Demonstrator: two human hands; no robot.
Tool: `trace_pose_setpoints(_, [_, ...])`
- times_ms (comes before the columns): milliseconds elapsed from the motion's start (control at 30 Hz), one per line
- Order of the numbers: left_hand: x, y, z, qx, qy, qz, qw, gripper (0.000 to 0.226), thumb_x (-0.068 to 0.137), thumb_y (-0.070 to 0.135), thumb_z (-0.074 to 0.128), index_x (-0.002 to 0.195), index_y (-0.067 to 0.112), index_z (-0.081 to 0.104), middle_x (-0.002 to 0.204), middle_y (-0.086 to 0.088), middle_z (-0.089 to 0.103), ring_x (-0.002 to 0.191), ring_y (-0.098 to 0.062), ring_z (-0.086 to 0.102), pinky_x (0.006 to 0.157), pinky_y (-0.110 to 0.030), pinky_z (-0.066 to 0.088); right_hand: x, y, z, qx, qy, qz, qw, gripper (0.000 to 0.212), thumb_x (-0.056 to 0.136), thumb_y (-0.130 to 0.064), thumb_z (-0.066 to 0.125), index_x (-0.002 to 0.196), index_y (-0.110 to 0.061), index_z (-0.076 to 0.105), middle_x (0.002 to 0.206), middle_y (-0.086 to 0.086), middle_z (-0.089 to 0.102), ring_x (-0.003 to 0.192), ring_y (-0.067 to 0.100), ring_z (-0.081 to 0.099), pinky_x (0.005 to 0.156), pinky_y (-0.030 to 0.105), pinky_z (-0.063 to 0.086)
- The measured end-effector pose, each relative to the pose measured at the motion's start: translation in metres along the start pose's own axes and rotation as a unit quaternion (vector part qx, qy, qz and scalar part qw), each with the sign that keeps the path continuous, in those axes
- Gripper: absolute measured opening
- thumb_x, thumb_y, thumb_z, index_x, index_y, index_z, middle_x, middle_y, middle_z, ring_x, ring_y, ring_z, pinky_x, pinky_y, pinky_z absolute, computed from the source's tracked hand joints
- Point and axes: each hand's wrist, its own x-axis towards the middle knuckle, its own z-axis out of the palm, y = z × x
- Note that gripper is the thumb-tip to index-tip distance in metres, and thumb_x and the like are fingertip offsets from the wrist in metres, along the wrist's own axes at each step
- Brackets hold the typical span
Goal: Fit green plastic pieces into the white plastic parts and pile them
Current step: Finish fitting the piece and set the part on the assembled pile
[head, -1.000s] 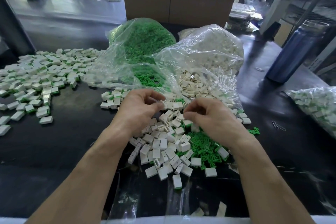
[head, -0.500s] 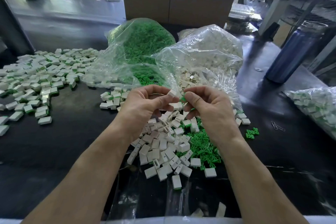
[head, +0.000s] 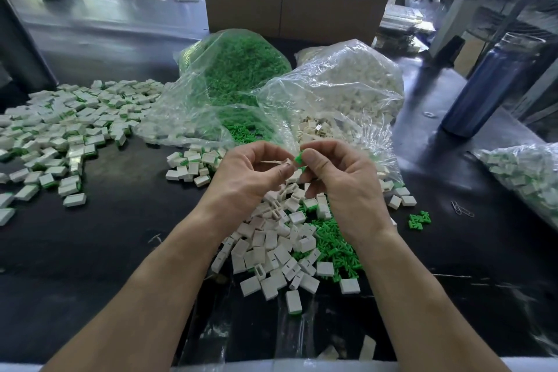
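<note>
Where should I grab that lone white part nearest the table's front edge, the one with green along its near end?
Pinch the white part across its two long side walls, coming straight down from above. It lies flat, apart from the pile, with bare table on both sides, so fingers should fit. Its green end faces you; I'd leave that alone.

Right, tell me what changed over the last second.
Both hands rose from the loose pile. The left hand now pinches a white part; the right hand pinches a green piece against it. The bags, the finished pile and the blue bottle stayed put.
</note>
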Motion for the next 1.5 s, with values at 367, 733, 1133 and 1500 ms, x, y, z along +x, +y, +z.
trace_pose_setpoints(367, [-0.0016,-0.0003,0.0043,0.039,-0.025,0.042,0.998,0.007,0.095,0.014,0.076,0.1,0.014,0.071,0.082,0.005,0.071,0.072,-0.006,0.064,0.068,-0.019,0.054,-0.0012,0.0005,0.0016,-0.039,0.02,-0.035,0.998,0.007,0.099,-0.016,0.073,0.106,-0.016,0.075,0.082,-0.002,0.073,0.07,0.011,0.065,0.062,0.022,0.055])
trace_pose_setpoints(733, [-0.0031,0.0022,0.0029,0.033,-0.028,0.04,0.998,0.008,0.094,0.018,0.076,0.101,0.014,0.073,0.082,0.007,0.072,0.073,-0.002,0.065,0.067,-0.015,0.052,-0.0017,-0.0012,0.003,-0.084,0.03,-0.037,0.995,0.006,0.099,-0.019,0.074,0.103,-0.023,0.075,0.091,0.0,0.075,0.076,0.011,0.068,0.066,0.023,0.056])
trace_pose_setpoints(1133, [-0.0034,0.0017,0.0047,0.027,-0.001,0.025,0.999,0.011,0.091,0.021,0.078,0.099,0.013,0.075,0.078,0.008,0.074,0.068,0.0,0.066,0.065,-0.016,0.052,-0.0042,-0.0036,0.0063,-0.098,0.038,-0.042,0.994,0.004,0.098,-0.018,0.074,0.101,-0.021,0.075,0.089,-0.004,0.074,0.077,0.007,0.068,0.068,0.021,0.055])
trace_pose_setpoints(1500, [-0.0046,0.0001,0.0085,0.041,0.019,0.028,0.999,0.005,0.089,0.011,0.08,0.09,0.014,0.077,0.08,0.002,0.077,0.064,-0.003,0.067,0.06,-0.016,0.053,-0.0057,-0.0063,0.0047,-0.118,0.027,-0.005,0.993,0.005,0.098,-0.019,0.074,0.096,-0.023,0.075,0.084,-0.004,0.073,0.069,0.004,0.065,0.066,0.019,0.054])
